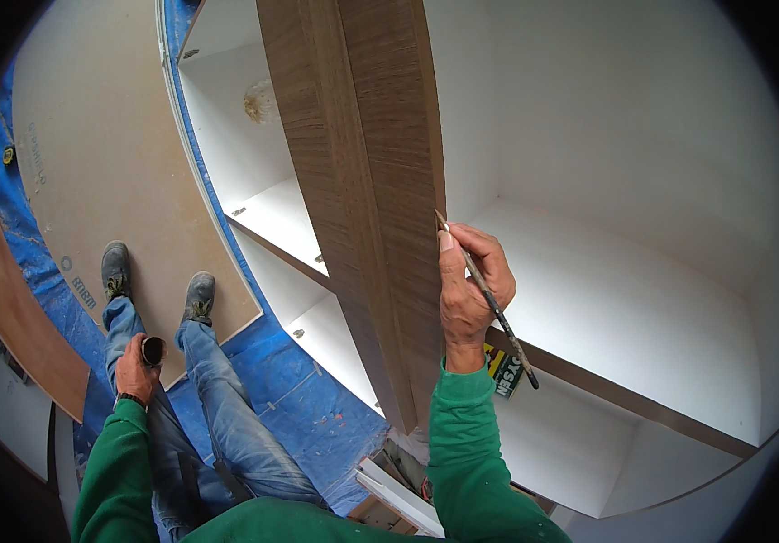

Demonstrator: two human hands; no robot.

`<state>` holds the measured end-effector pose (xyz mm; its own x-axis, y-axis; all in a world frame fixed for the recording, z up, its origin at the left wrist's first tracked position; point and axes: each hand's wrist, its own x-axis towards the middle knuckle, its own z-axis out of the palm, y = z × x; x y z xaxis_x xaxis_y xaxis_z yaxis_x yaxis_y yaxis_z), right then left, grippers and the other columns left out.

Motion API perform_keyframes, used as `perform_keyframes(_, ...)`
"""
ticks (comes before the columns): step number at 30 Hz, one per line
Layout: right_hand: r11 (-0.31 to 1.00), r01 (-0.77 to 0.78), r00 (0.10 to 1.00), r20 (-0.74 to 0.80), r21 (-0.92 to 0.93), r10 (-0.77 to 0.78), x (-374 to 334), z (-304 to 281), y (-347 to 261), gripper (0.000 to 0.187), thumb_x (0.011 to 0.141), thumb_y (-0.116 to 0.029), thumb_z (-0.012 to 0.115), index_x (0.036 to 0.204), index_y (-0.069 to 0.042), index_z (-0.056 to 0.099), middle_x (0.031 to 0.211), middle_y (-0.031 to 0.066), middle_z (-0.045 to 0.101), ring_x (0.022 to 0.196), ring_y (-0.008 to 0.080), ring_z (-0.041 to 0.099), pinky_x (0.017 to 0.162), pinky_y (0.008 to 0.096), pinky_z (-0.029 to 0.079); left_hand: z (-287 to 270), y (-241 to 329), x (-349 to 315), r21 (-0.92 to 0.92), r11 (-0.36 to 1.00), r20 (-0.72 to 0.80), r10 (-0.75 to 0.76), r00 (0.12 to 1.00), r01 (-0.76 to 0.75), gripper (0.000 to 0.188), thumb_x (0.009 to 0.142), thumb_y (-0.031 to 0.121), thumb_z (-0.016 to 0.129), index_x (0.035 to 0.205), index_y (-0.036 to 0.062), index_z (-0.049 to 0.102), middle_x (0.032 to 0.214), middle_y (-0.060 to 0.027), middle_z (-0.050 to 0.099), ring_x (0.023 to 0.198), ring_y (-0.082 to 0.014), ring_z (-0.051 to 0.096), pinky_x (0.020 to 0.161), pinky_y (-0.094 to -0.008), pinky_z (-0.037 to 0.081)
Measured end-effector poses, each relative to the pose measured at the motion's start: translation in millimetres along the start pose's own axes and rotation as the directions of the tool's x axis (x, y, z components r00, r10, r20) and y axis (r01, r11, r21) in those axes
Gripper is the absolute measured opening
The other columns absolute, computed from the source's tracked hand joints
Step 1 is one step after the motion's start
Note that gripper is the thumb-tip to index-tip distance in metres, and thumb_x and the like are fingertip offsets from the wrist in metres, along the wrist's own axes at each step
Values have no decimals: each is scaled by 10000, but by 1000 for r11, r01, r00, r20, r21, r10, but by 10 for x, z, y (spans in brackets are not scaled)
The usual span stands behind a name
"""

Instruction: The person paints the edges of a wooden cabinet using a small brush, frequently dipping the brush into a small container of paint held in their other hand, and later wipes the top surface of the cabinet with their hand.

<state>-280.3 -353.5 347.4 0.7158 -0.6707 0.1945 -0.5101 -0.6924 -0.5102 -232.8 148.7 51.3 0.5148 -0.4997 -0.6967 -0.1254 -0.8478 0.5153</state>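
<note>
My right hand pinches a thin paintbrush with a dark, paint-stained handle. The brush tip meets the edge of a brown wood-grain cabinet panel, and my fingers rest close beside that edge. Lower down at the left, near my thigh, my left hand is wrapped round a small cup with a dark inside; what it contains I cannot make out. To the right of the panel opens a white cabinet interior with a brown-edged shelf. A yellow and green can or package shows partly behind my right wrist.
Left of the panel are more white compartments with metal hinges. I stand on a large tan board over a blue tarp. A brown board lies far left. A box of odds and ends sits below the panel.
</note>
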Motion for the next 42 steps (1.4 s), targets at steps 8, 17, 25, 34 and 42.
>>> perform_keyframes(8,1000,-1,1000,10,-26,2,-104,-80,21,141,892,35,756,1022,-17,736,1001,135,764,896,205,742,809,306,581,-46,57,-24,-5,1000,-15,15,1000,-15,636,756,102,849,1321,119,558,1200,-178,692,1033,-438,674,871,-508,543)
perform_keyframes(17,1000,-15,1000,-1,-22,15,-64,-27,-2,130,896,21,760,1019,-17,737,998,128,765,883,202,740,800,308,582,-29,48,-20,1,1000,-11,8,1000,-8,664,737,86,861,1325,120,553,1201,-178,692,1038,-438,673,877,-506,545)
perform_keyframes(25,999,-7,1000,2,-42,7,-111,-44,-2,134,892,30,755,1018,-13,735,998,136,767,899,216,749,814,316,589,-30,19,-31,12,1000,-8,11,1000,-11,664,748,93,859,1333,114,546,1216,-182,690,1052,-442,671,879,-504,547)
perform_keyframes(34,999,-27,1000,-3,-19,27,-120,-65,-31,141,893,36,751,1026,-10,731,1012,145,765,915,222,750,834,320,591,-40,35,-34,-4,1000,-2,6,1000,-6,679,728,56,848,1331,123,544,1225,-173,688,1055,-438,670,885,-507,545)
perform_keyframes(42,998,-10,1000,8,-62,11,-105,-64,-22,152,889,42,751,1029,-12,729,1012,138,765,908,215,747,826,316,589,-23,5,-31,4,1000,3,-3,1000,3,687,723,52,849,1334,127,543,1238,-164,682,1056,-436,667,889,-511,540)
